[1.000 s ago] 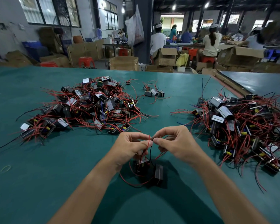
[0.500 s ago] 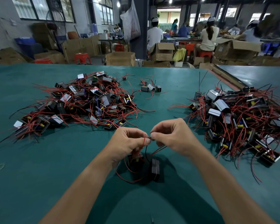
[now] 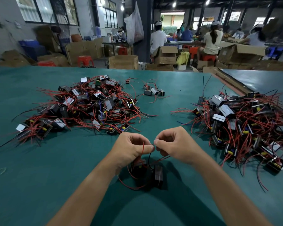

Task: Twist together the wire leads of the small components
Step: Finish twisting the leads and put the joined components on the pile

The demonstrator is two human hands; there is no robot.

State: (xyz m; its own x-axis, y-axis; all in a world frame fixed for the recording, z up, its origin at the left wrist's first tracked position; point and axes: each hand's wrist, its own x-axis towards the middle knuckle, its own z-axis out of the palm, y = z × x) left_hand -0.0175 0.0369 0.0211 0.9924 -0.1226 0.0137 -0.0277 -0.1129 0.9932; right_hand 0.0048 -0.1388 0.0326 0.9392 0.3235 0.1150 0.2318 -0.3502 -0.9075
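Green table (image 3: pixel 39 176): left hand (image 3: pixel 131 149) and right hand (image 3: pixel 175 144) pinch wire leads (image 3: pixel 149 158) (component piles (image 3: pixel 91 103) either side).

We are in a factory assembly hall. Our left hand (image 3: pixel 131 149) and right hand (image 3: pixel 175 144) work over a wide green-covered table (image 3: pixel 39 176). A heap of wired components (image 3: pixel 88 105) lies beyond the left hand, and a second heap (image 3: pixel 245 124) lies to the right of the right hand. Far beyond both hands stand open cardboard boxes (image 3: pixel 123 62) and red plastic stools (image 3: pixel 85 60). Capped workers (image 3: pixel 157 40) sit there at other benches, with tall windows (image 3: pixel 47 9) and bare ceiling lights (image 3: pixel 174 4) above.
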